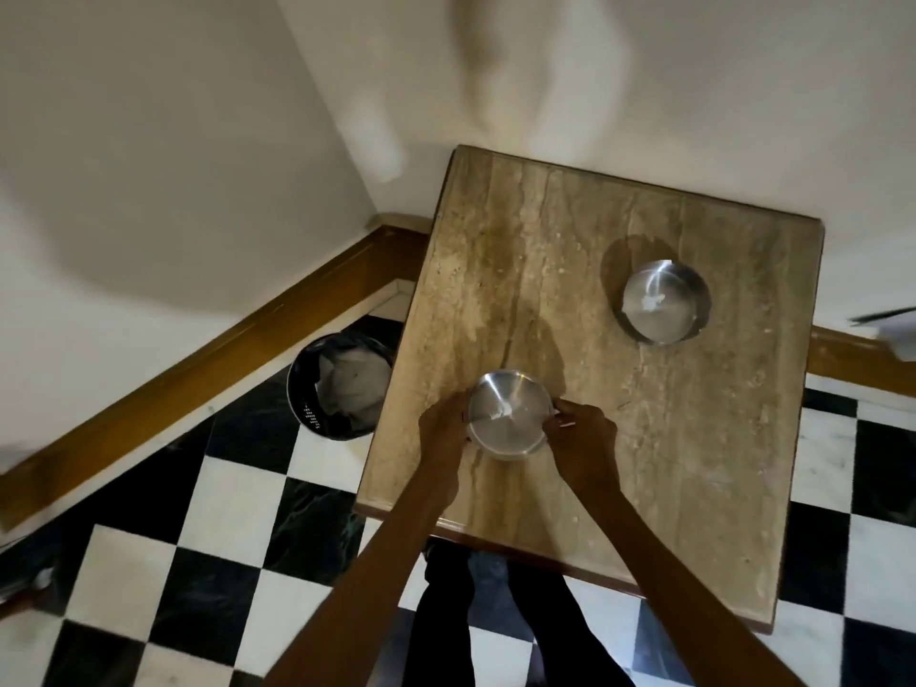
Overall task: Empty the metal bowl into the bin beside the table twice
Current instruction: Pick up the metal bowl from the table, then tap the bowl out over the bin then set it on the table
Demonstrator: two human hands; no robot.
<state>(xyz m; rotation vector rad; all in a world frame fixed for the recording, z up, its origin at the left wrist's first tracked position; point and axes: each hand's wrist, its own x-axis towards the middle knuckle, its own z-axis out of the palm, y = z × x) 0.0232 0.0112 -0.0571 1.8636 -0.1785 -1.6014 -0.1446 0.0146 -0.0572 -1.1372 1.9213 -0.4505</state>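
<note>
A small metal bowl (508,414) sits near the left front of the stone-topped table (644,438), with a bit of white stuff inside it. My left hand (443,431) grips its left rim and my right hand (580,441) grips its right rim. A second metal bowl (664,302), also with a white scrap inside, stands alone toward the table's far right. A round black bin (342,384) lined with a bag stands on the floor just left of the table.
The table stands in a corner against white walls with a wooden skirting board (223,359). The floor is black-and-white chequered tile (213,538). My legs show under the near table edge. A pale object (892,334) pokes in at the right edge.
</note>
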